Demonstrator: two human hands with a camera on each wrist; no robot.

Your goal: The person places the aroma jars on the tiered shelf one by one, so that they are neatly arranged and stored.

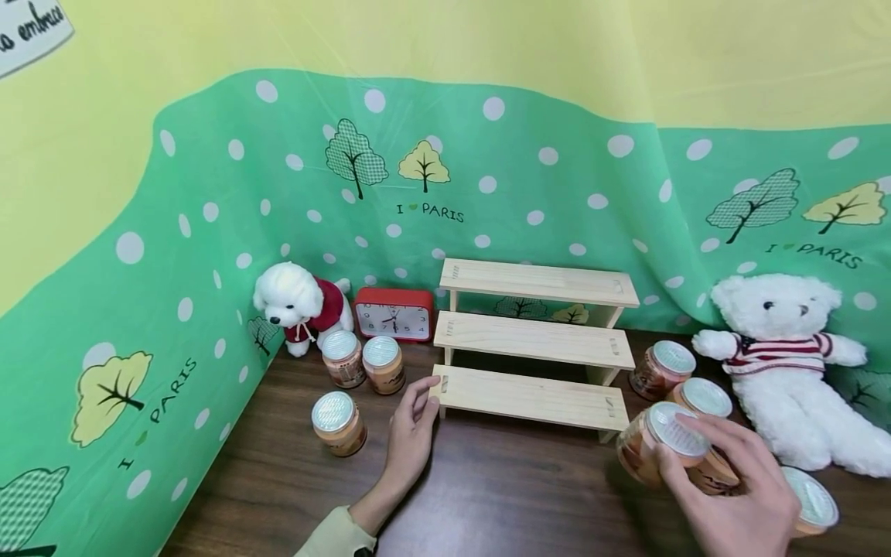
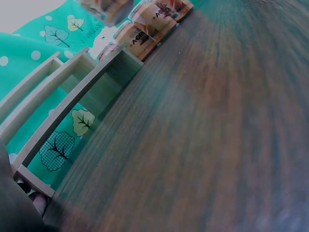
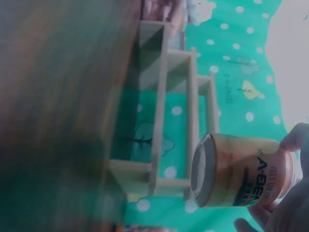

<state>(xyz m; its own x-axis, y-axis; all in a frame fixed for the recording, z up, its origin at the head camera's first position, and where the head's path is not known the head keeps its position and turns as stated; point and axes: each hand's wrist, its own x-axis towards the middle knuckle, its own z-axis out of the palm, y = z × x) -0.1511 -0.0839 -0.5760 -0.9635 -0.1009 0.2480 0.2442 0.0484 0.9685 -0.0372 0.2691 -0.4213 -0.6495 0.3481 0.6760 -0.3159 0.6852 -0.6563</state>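
Observation:
My right hand (image 1: pixel 748 483) holds a jar (image 1: pixel 638 450) by its clear ribbed lid, raised off the table at the right end of a three-step wooden shelf (image 1: pixel 532 396). In the right wrist view the jar (image 3: pixel 236 169), with an orange-brown label, lies sideways in the picture, thumb and fingers about its lid end. At the shelf's left end, my left hand (image 1: pixel 409 437) grips the lowest step between thumb and fingers. Its fingertips are partly hidden in the left wrist view, beside the shelf's leg (image 2: pixel 35 181).
Jars stand left of the shelf: one in front (image 1: pixel 339 423), two behind (image 1: pixel 384 365). More jars (image 1: pixel 661 370) stand at the right, beside a white teddy bear (image 1: pixel 780 348). A red clock (image 1: pixel 394 313) and a white toy dog (image 1: pixel 295 302) stand at the back left, before a green curtain (image 1: pixel 487 147).

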